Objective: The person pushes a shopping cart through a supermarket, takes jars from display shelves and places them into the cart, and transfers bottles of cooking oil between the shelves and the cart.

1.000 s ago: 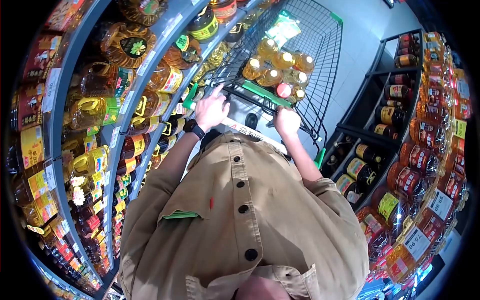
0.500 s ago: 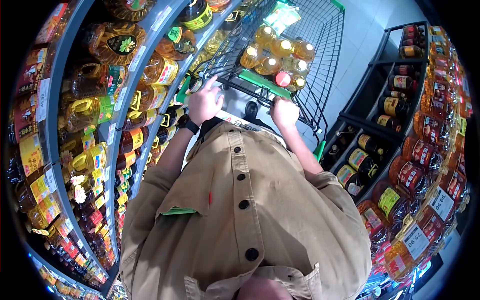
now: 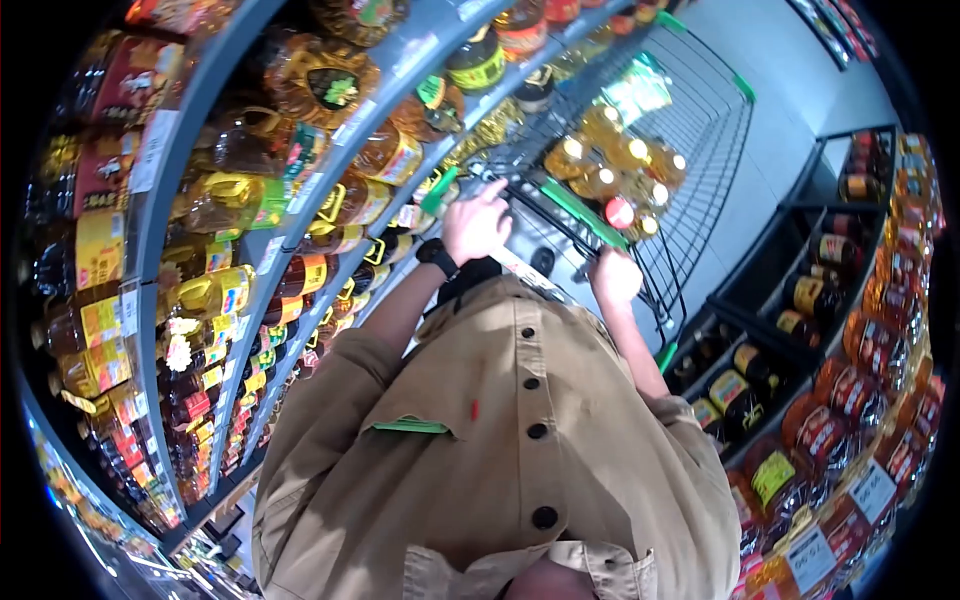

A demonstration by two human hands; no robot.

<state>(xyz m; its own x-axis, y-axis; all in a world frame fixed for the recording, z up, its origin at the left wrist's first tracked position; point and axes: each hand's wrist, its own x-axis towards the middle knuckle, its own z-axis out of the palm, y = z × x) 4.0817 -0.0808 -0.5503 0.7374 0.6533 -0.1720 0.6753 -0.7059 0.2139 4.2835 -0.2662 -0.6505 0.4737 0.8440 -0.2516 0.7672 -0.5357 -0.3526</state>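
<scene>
My left hand (image 3: 475, 228), with a dark band on the wrist, lies at the left end of the shopping cart (image 3: 690, 185). Its index finger and thumb are apart and the other fingers are partly hidden. My right hand (image 3: 614, 278) is closed in a fist on the cart's near side, by the right end of a green strip (image 3: 585, 213). Inside the wire basket stand several bottles of yellow oil (image 3: 606, 175), one with a red cap (image 3: 619, 212). Beyond them lies a shiny green-and-white packet (image 3: 638, 88).
Shelves (image 3: 290, 225) packed with oil bottles run close along the left. On the right, a dark rack (image 3: 800, 270) holds dark bottles, beside stacked reddish-brown bottles (image 3: 820, 430) with price signs (image 3: 811, 557). Pale floor tiles (image 3: 770, 130) show beyond the cart.
The view has turned, so the cart and both hands appear farther right and lower. Both hands stay at the cart. The bottles in it keep their arrangement.
</scene>
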